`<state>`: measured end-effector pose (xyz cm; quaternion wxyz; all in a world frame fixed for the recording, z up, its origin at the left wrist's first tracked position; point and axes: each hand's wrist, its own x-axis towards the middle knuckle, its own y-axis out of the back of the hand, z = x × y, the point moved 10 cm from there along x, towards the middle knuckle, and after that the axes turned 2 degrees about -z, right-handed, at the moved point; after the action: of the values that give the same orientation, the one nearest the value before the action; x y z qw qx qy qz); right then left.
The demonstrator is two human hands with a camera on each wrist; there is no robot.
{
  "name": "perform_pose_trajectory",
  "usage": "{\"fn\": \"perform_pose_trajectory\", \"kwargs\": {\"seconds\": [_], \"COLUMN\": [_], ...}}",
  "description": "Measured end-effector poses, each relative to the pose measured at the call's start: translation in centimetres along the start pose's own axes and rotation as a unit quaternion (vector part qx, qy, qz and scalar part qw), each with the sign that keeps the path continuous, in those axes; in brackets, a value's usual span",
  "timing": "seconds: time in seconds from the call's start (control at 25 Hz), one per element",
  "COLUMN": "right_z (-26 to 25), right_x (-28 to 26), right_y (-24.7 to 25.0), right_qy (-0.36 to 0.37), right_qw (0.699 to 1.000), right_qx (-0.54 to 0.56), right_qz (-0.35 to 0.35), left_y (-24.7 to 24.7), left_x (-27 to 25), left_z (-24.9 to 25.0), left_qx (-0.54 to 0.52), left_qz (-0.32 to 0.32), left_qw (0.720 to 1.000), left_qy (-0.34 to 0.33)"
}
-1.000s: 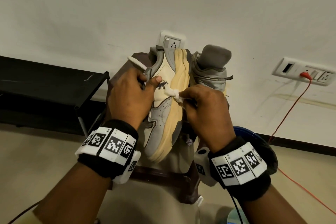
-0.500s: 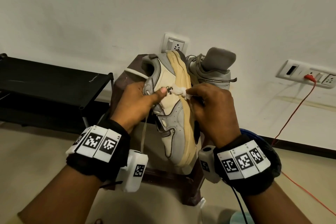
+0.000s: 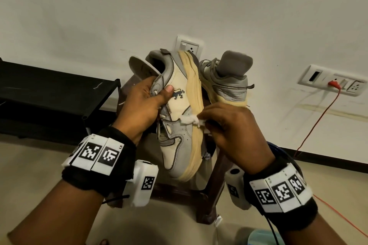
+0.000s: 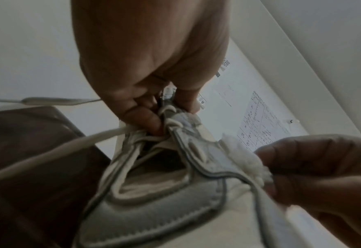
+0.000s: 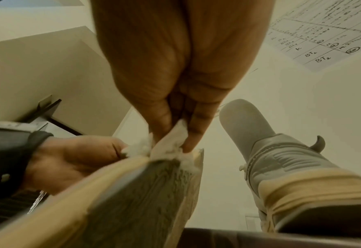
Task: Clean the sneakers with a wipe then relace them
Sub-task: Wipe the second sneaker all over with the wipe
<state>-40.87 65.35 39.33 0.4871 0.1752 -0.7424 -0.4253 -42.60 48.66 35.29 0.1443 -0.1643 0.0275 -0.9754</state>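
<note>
A cream and grey sneaker (image 3: 179,117) with a yellowed sole is held up on its side, toe down. My left hand (image 3: 143,105) grips its laced upper, thumb on the cream side panel; the same sneaker (image 4: 164,193) fills the left wrist view, fingers (image 4: 145,120) hooked in the laces. My right hand (image 3: 229,131) pinches a crumpled white wipe (image 3: 191,120) against the midsole edge. The right wrist view shows the wipe (image 5: 171,144) on the sole (image 5: 137,201). The second sneaker (image 3: 227,81) stands on the stool behind, heel toward me.
A dark brown stool (image 3: 209,195) stands under the shoes. A black low shelf (image 3: 49,95) runs along the wall at left. Wall sockets (image 3: 334,83) at right carry a red cable (image 3: 310,129) down to the floor. A blue object (image 3: 278,151) sits behind my right wrist.
The held sneaker turned so its cream side faces me more, and it rose slightly. My right hand slid the wipe down the midsole toward the toe. My left thumb stays by the logo.
</note>
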Motion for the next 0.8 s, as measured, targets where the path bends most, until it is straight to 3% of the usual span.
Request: {"fn": "perform_pose_trajectory", "kwargs": {"seconds": [0.08, 0.16, 0.32, 0.48, 0.56, 0.72, 0.8], "right_z": [1.0, 1.7, 0.2, -0.8, -1.2, 0.4, 1.7], "right_x": [0.4, 0.6, 0.5, -0.5, -0.5, 0.5, 0.9], "right_y": [1.1, 1.7, 0.9, -0.5, -0.5, 1.6, 1.9], "right_qy": [-0.031, -0.050, -0.008, 0.009, 0.013, -0.035, -0.067], "right_qw": [0.998, 0.996, 0.999, 0.993, 0.997, 0.997, 0.995], "right_qx": [-0.005, 0.004, 0.027, 0.057, 0.028, -0.004, 0.003], "right_qz": [0.059, 0.075, -0.017, -0.106, -0.073, 0.072, 0.080], "left_y": [-1.3, -1.8, 0.0, 1.2, 1.4, -0.5, -1.6], "left_x": [-0.4, -0.7, -0.2, 0.1, 0.3, 0.1, -0.3], "left_z": [0.1, 0.5, 1.0, 0.7, 0.3, 0.4, 0.4], "left_qx": [-0.008, -0.003, 0.014, 0.007, -0.013, -0.041, -0.035], "left_qz": [-0.037, -0.029, 0.053, 0.091, 0.090, 0.023, 0.007], "left_qw": [0.999, 1.000, 0.998, 0.995, 0.995, 0.999, 0.999], "left_qy": [0.003, -0.010, -0.043, -0.048, -0.033, -0.016, -0.022]}}
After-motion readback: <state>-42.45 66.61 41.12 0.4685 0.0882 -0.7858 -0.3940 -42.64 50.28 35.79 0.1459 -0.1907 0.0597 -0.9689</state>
